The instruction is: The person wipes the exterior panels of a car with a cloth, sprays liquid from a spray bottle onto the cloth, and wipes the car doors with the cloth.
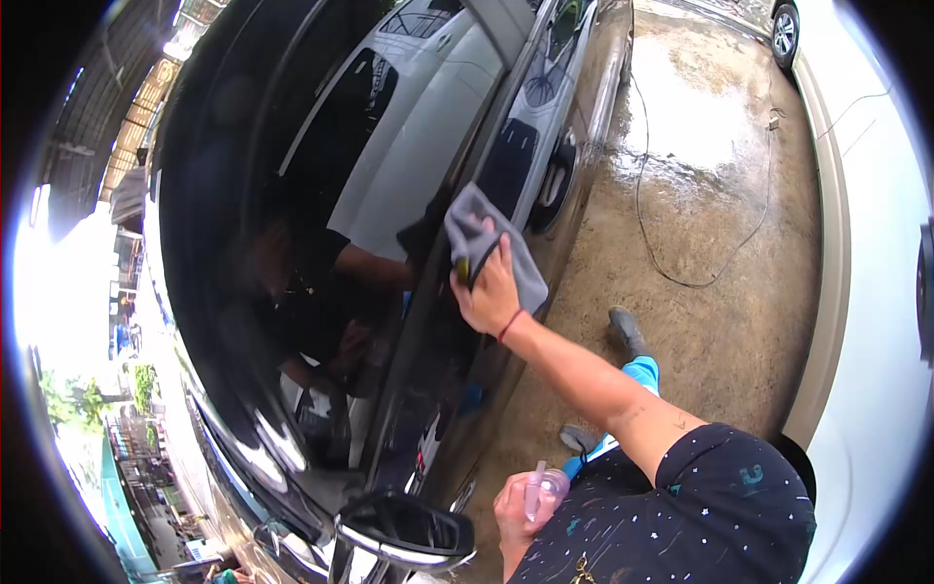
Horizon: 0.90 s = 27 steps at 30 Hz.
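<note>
My right hand (494,292) presses a grey cloth (520,263) against the black car (428,321), along the lower edge of its side window. The fingers lie over the cloth, and a small yellow-green patch shows beside the thumb. Near my body at the bottom, my left hand (516,506) is wrapped round a clear, pinkish bottle (547,494) with a pale upright nozzle. Dark glass (389,165) reflects a white vehicle and parts of my arms.
The side mirror (404,530) juts out at the bottom. A door handle (556,183) lies beyond the cloth. A white vehicle (890,292) stands at the right. A thin hose or cable (642,185) curves over the wet concrete floor (700,331).
</note>
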Each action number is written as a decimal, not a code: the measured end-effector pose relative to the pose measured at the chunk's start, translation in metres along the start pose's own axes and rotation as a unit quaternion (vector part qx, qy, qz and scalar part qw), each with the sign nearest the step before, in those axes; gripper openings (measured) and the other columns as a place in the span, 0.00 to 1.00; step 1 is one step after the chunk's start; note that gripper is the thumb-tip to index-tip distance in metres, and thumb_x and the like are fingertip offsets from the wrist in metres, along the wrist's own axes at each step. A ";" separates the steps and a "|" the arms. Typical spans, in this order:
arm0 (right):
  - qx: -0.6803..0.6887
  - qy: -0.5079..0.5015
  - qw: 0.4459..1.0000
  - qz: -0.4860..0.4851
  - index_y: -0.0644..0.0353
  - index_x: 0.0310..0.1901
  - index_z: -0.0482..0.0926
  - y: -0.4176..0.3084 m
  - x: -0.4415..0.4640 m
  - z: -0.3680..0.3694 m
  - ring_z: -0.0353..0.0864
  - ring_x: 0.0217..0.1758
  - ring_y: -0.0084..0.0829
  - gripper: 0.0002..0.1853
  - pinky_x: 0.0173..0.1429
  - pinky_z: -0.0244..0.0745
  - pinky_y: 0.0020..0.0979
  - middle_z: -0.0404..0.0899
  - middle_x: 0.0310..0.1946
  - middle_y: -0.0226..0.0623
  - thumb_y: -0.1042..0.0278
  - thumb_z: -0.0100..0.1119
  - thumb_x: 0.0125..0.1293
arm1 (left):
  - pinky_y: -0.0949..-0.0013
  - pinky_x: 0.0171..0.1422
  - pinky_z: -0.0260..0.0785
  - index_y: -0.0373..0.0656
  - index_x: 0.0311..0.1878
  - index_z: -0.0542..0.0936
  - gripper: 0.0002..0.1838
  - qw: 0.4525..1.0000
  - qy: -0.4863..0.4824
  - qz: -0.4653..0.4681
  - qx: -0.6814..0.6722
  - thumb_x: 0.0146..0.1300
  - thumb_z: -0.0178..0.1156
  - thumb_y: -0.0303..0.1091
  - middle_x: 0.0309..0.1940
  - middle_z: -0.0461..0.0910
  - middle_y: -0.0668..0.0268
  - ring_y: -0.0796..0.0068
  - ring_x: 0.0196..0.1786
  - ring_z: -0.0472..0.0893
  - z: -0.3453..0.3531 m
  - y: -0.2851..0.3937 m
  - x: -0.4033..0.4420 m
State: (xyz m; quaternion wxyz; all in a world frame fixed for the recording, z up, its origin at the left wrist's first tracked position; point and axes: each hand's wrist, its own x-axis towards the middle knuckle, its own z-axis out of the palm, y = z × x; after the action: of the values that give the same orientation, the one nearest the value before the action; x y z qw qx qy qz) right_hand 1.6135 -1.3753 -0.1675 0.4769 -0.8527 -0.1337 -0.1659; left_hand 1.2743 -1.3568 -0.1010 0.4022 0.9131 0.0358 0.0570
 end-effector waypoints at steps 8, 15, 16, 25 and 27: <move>-0.044 0.110 0.991 0.061 0.67 0.77 0.55 0.239 0.302 -0.080 0.41 0.85 0.44 0.38 0.86 0.28 0.49 0.49 0.81 0.51 0.45 0.40 0.77 | 0.54 0.52 0.79 0.37 0.53 0.80 0.23 0.998 0.015 0.000 0.059 0.54 0.62 0.37 0.47 0.84 0.50 0.48 0.47 0.85 0.124 0.049 0.194; 0.269 0.128 0.948 0.117 0.72 0.68 0.70 0.413 0.398 -0.223 0.65 0.77 0.41 0.24 0.80 0.58 0.34 0.69 0.71 0.52 0.81 0.37 0.73 | 0.55 0.60 0.78 0.29 0.49 0.82 0.21 0.999 -0.001 0.033 0.029 0.55 0.58 0.33 0.51 0.83 0.46 0.46 0.54 0.84 0.189 0.130 0.338; 0.366 0.173 0.907 0.114 0.73 0.68 0.69 0.474 0.383 -0.226 0.67 0.75 0.40 0.25 0.80 0.59 0.35 0.70 0.71 0.51 0.80 0.35 0.72 | 0.56 0.62 0.76 0.27 0.49 0.82 0.20 0.997 -0.023 0.064 0.040 0.56 0.58 0.32 0.52 0.82 0.46 0.46 0.55 0.83 0.202 0.135 0.360; 0.673 0.281 0.600 0.329 0.63 0.72 0.67 0.507 0.094 -0.476 0.71 0.73 0.43 0.30 0.79 0.61 0.48 0.72 0.70 0.46 0.53 0.43 0.77 | 0.53 0.52 0.78 0.31 0.64 0.75 0.27 0.992 -0.034 0.074 0.093 0.59 0.57 0.30 0.46 0.84 0.48 0.47 0.46 0.85 0.388 0.130 0.559; 0.658 0.315 0.588 0.349 0.64 0.73 0.67 0.509 0.051 -0.511 0.71 0.73 0.46 0.31 0.79 0.61 0.50 0.72 0.71 0.46 0.52 0.41 0.77 | 0.48 0.45 0.76 0.36 0.66 0.74 0.28 0.984 0.019 0.098 0.150 0.62 0.57 0.34 0.43 0.81 0.48 0.44 0.42 0.82 0.428 0.107 0.601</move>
State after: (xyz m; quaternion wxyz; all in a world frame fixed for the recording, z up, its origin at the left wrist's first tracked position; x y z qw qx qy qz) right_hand 1.7772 -2.0691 -0.2875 0.9417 -0.1817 0.2599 -0.1121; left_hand 1.9290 -1.6751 -0.2634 0.2528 0.9608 -0.0381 0.1074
